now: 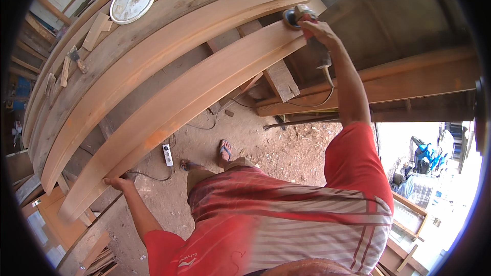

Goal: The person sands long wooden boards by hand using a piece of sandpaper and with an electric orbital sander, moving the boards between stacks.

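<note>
1. Lying across wooden supports (279, 79), the long plank (189, 97) looks stiff and heavy, best held at its edges.
2. Right hand (318, 33) grips a sander (296, 16) at the plank's far end.
3. Left hand (116, 181) clasps the plank's near edge.
4. More planks (128, 46) lie beyond.

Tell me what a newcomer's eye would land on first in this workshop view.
First, the long pale plank sweeping from lower left to upper right, with more boards stacked behind it. At its far end the right hand presses a power sander to the wood, while the left hand grips the plank's near lower edge. A round white disc lies on the stacked boards at upper left.
</note>
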Tool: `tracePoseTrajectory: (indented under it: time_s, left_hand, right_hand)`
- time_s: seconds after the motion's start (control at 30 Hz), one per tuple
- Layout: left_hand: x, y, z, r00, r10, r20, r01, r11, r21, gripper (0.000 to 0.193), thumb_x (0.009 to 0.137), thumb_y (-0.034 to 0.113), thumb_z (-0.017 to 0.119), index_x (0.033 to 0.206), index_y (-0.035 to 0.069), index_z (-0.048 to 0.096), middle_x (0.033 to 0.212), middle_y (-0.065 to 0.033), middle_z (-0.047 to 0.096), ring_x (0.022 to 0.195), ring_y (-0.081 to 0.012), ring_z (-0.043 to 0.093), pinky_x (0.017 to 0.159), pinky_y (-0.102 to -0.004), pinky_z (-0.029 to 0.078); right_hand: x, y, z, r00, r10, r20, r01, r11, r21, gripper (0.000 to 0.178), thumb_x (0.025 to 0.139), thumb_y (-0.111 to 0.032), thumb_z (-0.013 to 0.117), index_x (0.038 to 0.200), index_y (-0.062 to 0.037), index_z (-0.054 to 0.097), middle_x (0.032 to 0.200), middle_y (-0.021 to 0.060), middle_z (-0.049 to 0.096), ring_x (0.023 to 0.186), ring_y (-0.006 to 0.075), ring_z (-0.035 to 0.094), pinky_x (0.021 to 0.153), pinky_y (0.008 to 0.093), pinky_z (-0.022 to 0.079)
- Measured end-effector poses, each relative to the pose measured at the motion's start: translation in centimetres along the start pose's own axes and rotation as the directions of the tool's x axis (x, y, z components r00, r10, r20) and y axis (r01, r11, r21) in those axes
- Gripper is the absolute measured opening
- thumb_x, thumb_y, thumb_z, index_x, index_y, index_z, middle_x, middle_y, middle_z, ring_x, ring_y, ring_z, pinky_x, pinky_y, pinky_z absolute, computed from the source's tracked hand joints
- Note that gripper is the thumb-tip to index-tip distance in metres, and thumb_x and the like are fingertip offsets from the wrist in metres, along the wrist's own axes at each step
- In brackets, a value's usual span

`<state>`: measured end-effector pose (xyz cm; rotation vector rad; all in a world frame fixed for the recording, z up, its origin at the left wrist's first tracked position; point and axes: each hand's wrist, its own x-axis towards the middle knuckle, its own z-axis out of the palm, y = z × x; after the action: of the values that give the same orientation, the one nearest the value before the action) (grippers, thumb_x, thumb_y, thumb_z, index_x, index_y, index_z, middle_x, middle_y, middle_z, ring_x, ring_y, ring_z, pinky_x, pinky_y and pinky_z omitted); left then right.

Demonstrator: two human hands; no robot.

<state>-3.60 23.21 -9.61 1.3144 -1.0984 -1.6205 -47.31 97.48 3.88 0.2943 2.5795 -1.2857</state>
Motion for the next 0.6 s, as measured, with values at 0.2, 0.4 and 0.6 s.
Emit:
tracePoseTrajectory:
  time_s: [0.2,0.4,0.6]
  left_hand:
    - [-0.6,0.1,-0.2,0.998,-0.009,-0.055,0.008,1.0,-0.011,0.077,0.103,0.066,0.024,0.151,0.007,0.036,0.148,-0.0162,0.046,0.133,-0.035,0.051,0.11,-0.0512,0.047]
    - [-0.3,0.3,0.7,1.0,-0.015,-0.02,0.013,0.998,-0.067,0.077,0.106,0.061,0.019,0.155,0.002,0.027,0.155,-0.0191,0.039,0.141,-0.0349,0.042,0.117,-0.0475,0.038]
    - [-0.2,0.2,0.1,0.999,-0.023,-0.043,0.021,0.998,-0.054,0.076,0.105,0.062,0.021,0.152,0.004,0.033,0.151,-0.0164,0.043,0.137,-0.0323,0.047,0.114,-0.0474,0.042]
  right_hand:
    - [-6.3,-6.0,4.8,0.993,-0.115,0.024,0.118,0.962,-0.248,0.054,0.074,-0.054,0.074,0.094,-0.0032,0.07,0.086,0.0104,0.068,0.087,0.0207,0.063,0.08,0.0343,0.049]
    - [-1.5,1.3,-3.4,0.983,0.103,-0.15,-0.112,0.992,-0.053,0.058,0.073,-0.057,0.076,0.093,-0.002,0.077,0.088,0.008,0.071,0.083,0.0176,0.065,0.076,0.0313,0.049]
    - [-7.0,0.7,0.2,0.994,0.048,-0.096,-0.052,0.998,-0.041,0.056,0.074,-0.054,0.078,0.094,-0.0013,0.075,0.088,0.0062,0.07,0.083,0.0152,0.064,0.074,0.0296,0.049]
